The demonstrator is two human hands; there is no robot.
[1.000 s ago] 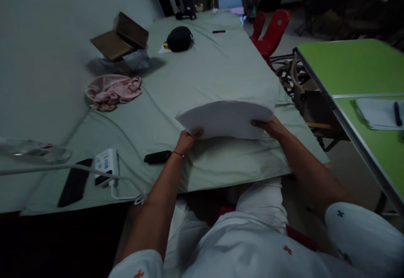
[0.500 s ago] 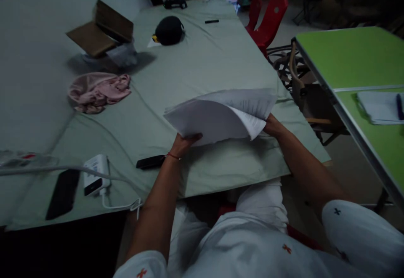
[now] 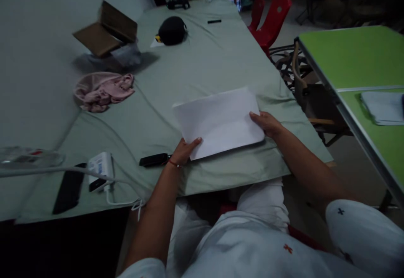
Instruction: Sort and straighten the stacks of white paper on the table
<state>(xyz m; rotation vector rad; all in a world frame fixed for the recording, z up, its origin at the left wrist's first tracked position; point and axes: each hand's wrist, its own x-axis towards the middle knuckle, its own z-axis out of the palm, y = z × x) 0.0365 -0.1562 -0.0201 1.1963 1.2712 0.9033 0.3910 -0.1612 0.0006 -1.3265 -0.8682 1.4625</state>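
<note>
On the tabletop (image 3: 202, 67), near its front edge, the paper stack (image 3: 221, 120) lies flat w/ my left hand (image 3: 184, 151) pinching its near-left corner and my right hand (image 3: 267, 123) closed on its right edge. Looks like squaring-up; next I'd judge a light tap to align sheets. Phone (image 3: 154, 159) just left of my grip; open cloth beyond, drop-off at right.

One paper stack (image 3: 221, 120), two red chairs (image 3: 271, 17), one pink cloth (image 3: 102, 91).
</note>
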